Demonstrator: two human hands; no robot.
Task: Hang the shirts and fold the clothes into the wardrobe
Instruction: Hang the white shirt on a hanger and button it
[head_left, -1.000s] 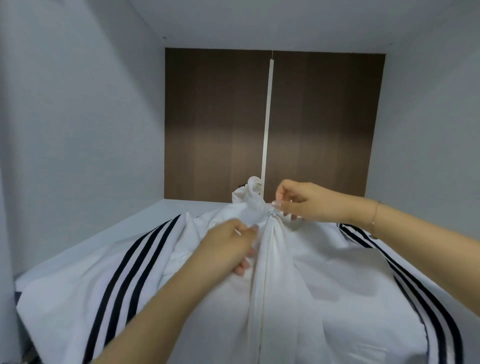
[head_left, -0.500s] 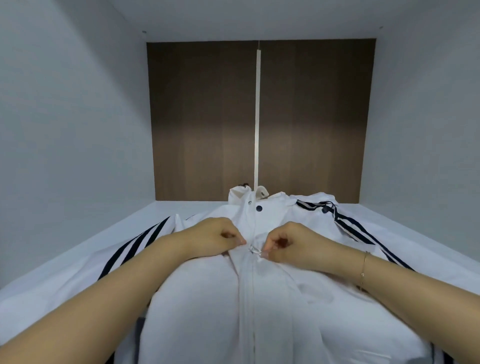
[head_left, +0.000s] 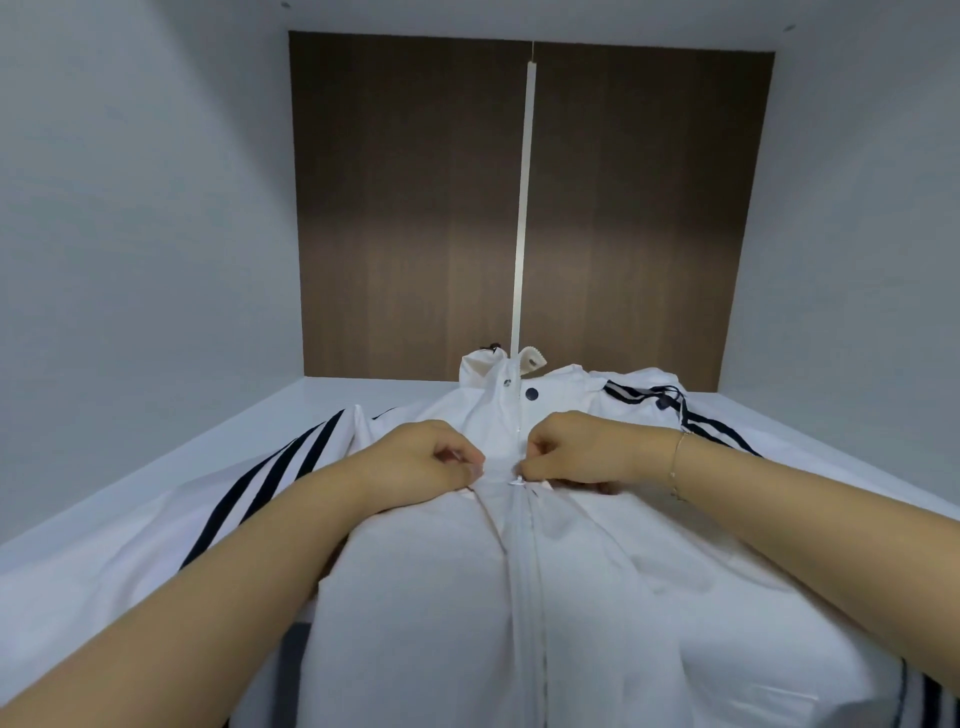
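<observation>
On the white wardrobe shelf (head_left: 322, 402), the white black-striped zip jacket (head_left: 467, 597) now lies flattened, left hand (head_left: 415, 460) and right hand (head_left: 582, 449) both pinching its zipper top, ready for folding.

You get soft, even light from above, brightest as a pale patch on the brown back panel (head_left: 415, 208). The white jacket (head_left: 467, 597) nearly washes out (folds stay faint). Your forearms throw mild shadows; walls bow outward toward the edges, and the bottom corners blur.

Jacket (head_left: 467, 597) on shelf (head_left: 291, 410), hands atop.
</observation>
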